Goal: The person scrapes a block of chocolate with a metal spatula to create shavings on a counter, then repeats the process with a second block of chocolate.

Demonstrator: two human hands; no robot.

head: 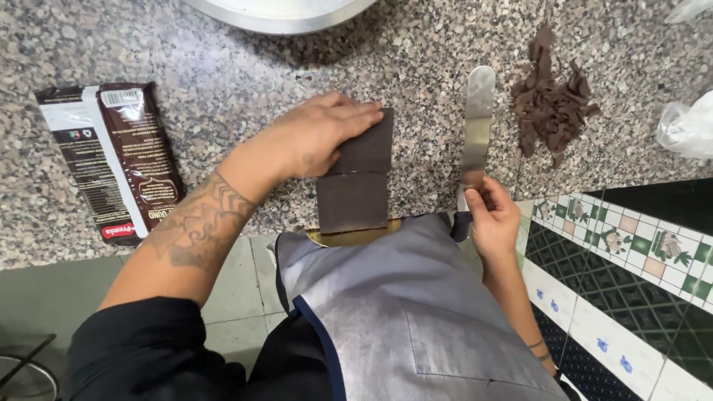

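A dark chocolate slab [355, 194] lies on the granite counter [245, 82] near its front edge, on a gold board [355, 236]. My left hand [327, 130] presses flat on the slab's far end, fingers together. My right hand [490, 215] grips the handle end of a long metal spatula [477, 122], whose flat blade lies on the counter to the right of the slab, pointing away from me. A pile of chocolate shavings [551, 100] sits to the right of the blade.
A dark chocolate wrapper bag [111, 160] lies at the left of the counter. A metal bowl rim [282, 15] shows at the top. Clear plastic bags [687, 126] sit at the right edge. Patterned tiles [624, 245] run below the counter at the right.
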